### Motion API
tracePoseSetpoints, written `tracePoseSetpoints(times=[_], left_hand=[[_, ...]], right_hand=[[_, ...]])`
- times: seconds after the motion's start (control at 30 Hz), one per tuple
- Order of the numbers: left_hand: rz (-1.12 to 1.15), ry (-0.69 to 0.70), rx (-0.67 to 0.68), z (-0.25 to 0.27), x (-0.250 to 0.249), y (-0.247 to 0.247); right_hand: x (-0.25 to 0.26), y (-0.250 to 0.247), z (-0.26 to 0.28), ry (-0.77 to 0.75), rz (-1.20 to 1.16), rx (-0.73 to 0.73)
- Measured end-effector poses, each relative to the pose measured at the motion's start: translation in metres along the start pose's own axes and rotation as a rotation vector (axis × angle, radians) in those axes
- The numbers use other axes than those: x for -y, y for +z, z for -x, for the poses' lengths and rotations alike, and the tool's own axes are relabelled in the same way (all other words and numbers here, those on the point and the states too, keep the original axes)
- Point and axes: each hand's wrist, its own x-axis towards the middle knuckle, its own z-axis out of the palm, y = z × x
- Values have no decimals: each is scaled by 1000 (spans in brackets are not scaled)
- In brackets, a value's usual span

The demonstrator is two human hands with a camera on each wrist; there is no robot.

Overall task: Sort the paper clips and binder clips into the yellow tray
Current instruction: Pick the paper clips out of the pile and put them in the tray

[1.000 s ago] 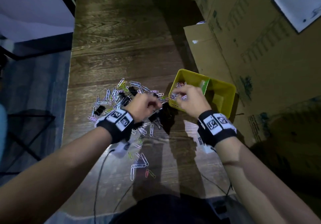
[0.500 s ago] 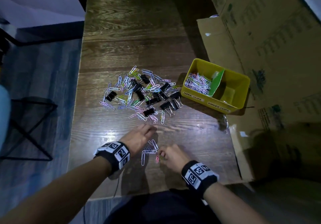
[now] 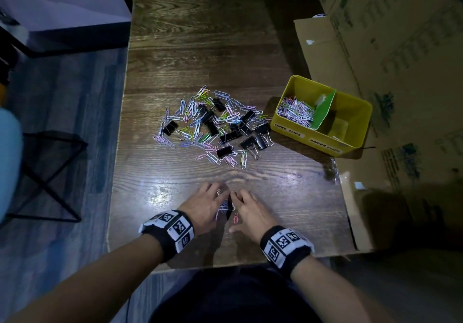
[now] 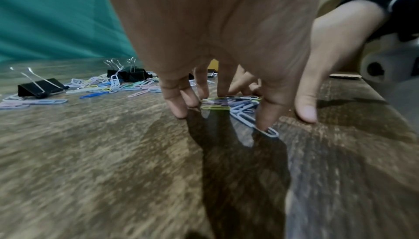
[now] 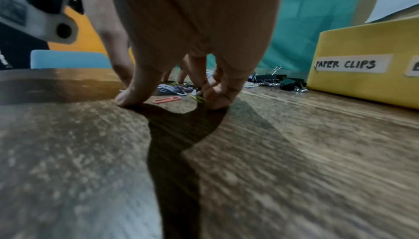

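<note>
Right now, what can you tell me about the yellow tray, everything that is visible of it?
The yellow tray is a rectangular box, probably plastic, standing upright on the wooden table at its right edge, beside cardboard. A tilted green divider splits it in two. The left compartment holds many pastel paper clips; the right looks almost empty. Two white labels on the front read "PAPER CLIPS" and "BINDER CLIPS". No hand touches it.

Yellow tray (image 3: 323, 139) with green divider (image 3: 323, 112), black binder clips (image 3: 253, 142), pastel paper clips (image 3: 193, 112), dark wood-grain table (image 3: 200, 47), black-and-white checkered wristbands (image 3: 172, 230).
</note>
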Motion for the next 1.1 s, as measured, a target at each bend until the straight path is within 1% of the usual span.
tracePoseSetpoints(times=[0.13,0.23,0.27,0.33,0.4,0.43,0.5,0.53,0.6,0.7,0.77,0.83,0.9,1.0,1.1], left_hand=[[84,70,-199,2,2,10],[142,75,-272,0,7,16],[169,69,-268,0,8,16],[212,66,-250,2,9,10],[208,100,-268,7,9,5],[202,118,-255,9,8,4],[197,109,-165,10,8,5],[176,86,-123,9,7,6],[106,85,-114,4,6,6],[-119,224,-179,0,3,2],[-173,286,-219,-1,3,-2],[-199,299,-210,1,1,-6],[-240,315,-178,0,3,-1],[-308,322,-90,-1,7,10],[-304,305,-50,0,5,8]], right_hand=[[-3,-6,-3,-22,-87,-7],[-5,-12,-5,-24,-106,10],[-4,-13,-5,-24,-103,17],[-5,-9,-7,29,-114,21],[-5,-5,-8,92,-121,-4],[-3,-4,-7,101,-102,-20],[1,-4,-4,77,-53,-27],[4,-4,-3,61,-30,-42],[7,-2,0,51,-6,-90],[13,2,3,79,-77,-117],[19,5,4,102,-80,-107],[21,6,2,126,-65,-77],[23,4,1,123,-50,-62],[26,-1,2,68,6,-50],[28,-3,4,25,70,-30]])
